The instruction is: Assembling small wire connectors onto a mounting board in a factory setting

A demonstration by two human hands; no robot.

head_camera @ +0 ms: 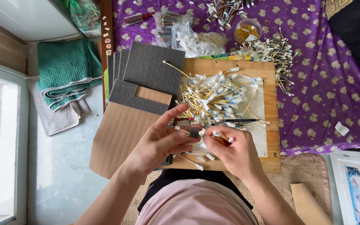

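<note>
Pinched between left hand [157, 139] fingertips: small grey foam piece [193, 133]. Just right of it, right hand [234, 150] grips a yellow wire [221, 135] with white connector, tip near the foam. Beyond both grips, wire pile [217, 98] on wooden board [271, 160]; foam sheets [148, 73] up-left.

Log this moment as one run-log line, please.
left hand: pinches small grey foam piece | right hand: holds yellow wire with white connector | wire pile on wooden board
</note>
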